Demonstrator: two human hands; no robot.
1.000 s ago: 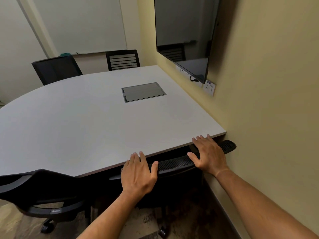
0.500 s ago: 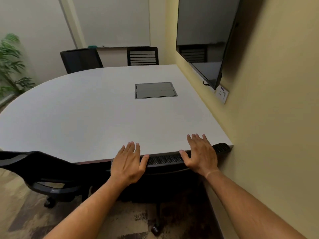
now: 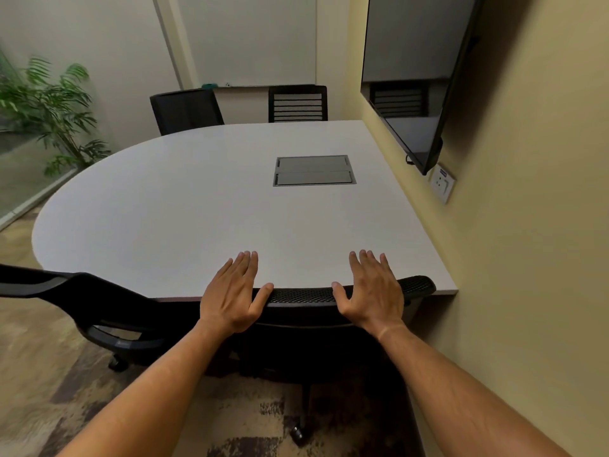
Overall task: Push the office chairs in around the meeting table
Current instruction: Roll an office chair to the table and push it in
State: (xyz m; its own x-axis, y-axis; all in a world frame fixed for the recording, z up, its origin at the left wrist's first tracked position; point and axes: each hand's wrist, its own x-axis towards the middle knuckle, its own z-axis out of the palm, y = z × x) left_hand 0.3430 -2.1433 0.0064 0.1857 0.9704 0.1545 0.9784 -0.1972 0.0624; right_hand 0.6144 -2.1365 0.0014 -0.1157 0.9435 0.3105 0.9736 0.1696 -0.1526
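- Left hand (image 3: pixel 232 296) and right hand (image 3: pixel 374 291) — fingers spread flat, palms resting on near chair (image 3: pixel 301 296) backrest top, tucked against surface (image 3: pixel 184 209) edge.
- Left of the hands: second chair (image 3: pixel 99 301), angled out.
- Beyond fingertips — hatch (image 3: pixel 314 170); two far chairs (image 3: pixel 186 110).

A dark, switched-off wall screen (image 3: pixel 415 77) hangs on the yellow wall (image 3: pixel 527 225) along the right edge of the tabletop. Just below the screen's lower corner sits a white wall socket (image 3: pixel 443 187), with a black cable dangling beside it. Beyond the far edge, a whiteboard (image 3: pixel 250 37) covers the rear wall, with a small green object on its ledge. A leafy green plant (image 3: pixel 49 110) stands past the far-left curve, behind glass. Patterned brown carpet (image 3: pixel 49 374) covers the floor.
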